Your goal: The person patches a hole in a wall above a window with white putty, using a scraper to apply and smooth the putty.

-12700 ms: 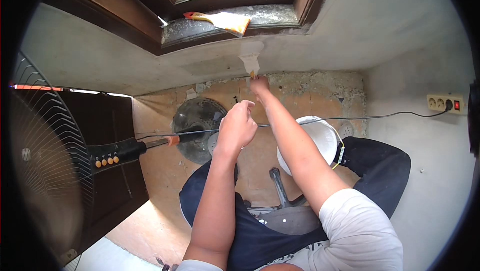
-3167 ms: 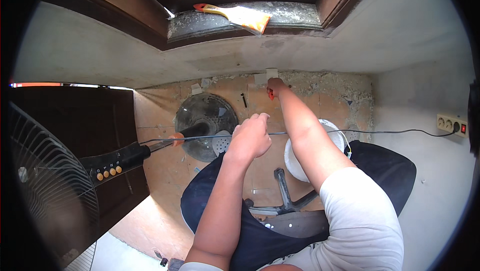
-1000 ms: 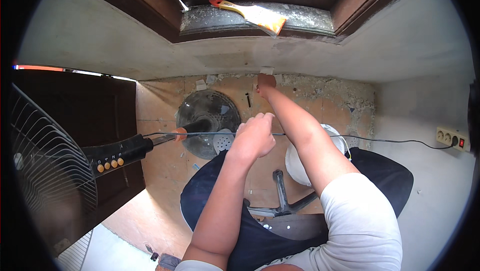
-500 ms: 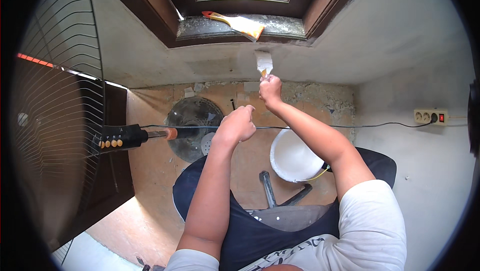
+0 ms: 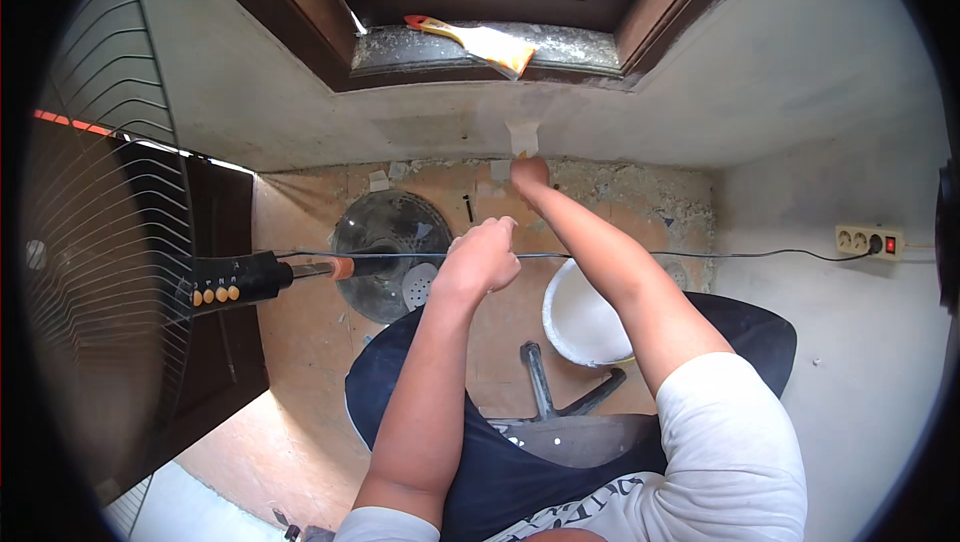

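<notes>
My right hand grips a paintbrush whose white-coated bristles touch the wall below the window, just above its rough lower edge. My left hand is nearer to me, fingers curled, beside a black cable; whatever it holds, if anything, is hidden. Under my right forearm stands a white bucket with pale contents. A second, wide brush with a red and yellow handle lies on the dusty window sill.
A fan grille and its control column fill the left, before a dark door. The fan's round base stands on stained tiles. A socket strip is on the right wall. A dark metal frame lies below me.
Since half a second ago, the brush in my right hand has moved down the wall and my right forearm slightly left. The fan grille sits higher in view than a second ago.
</notes>
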`<state>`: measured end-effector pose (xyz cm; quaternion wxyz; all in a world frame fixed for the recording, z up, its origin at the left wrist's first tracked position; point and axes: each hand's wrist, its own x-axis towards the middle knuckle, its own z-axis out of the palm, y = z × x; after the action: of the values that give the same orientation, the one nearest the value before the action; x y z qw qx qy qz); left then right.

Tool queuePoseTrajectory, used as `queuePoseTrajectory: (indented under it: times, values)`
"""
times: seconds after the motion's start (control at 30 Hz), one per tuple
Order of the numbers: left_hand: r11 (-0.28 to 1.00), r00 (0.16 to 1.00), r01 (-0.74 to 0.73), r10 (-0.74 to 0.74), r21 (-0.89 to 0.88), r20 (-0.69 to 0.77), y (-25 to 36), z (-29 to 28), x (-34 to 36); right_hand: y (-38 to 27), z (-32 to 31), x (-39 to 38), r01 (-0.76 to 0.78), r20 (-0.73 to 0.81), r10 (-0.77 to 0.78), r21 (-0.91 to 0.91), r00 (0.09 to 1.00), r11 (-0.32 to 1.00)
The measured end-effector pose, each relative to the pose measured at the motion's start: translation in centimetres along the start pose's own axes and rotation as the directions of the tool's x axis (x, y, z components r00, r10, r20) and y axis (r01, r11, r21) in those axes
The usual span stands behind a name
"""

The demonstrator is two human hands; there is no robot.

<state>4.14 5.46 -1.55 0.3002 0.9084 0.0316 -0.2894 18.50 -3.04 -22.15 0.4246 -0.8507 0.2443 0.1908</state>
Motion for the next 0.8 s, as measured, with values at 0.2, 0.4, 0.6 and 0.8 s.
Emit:
queuePoseTrajectory:
  times: [0.2, 0.4, 0.6, 0.8]
  values:
    - [1.000, 1.000, -0.006, 0.006, 0.012, -0.022, 0.2, 0.0, 0.1, 2.5, 2.2, 3.6, -0.257, 0.284, 0.201, 0.175, 0.937, 0.950]
    - [0.999, 1.000, 0.018, -0.019, 0.031, 0.023, 0.5, 0.1, 0.6, 5.0, 2.2, 5.8, -0.406, 0.437, 0.283, 0.219, 0.854, 0.887]
    - [1.000, 0.999, 0.016, -0.015, -0.008, 0.046, 0.8, -0.1, 0.9, 0.8, -0.4, 4.8, -0.354, 0.400, 0.202, 0.356, 0.894, 0.865]
    - [1.000, 0.999, 0.003, -0.003, -0.002, 0.047, 0.3, 0.0, 1.0, -5.7, -6.3, -0.6, -0.308, 0.364, 0.100, 0.577, 0.926, 0.756]
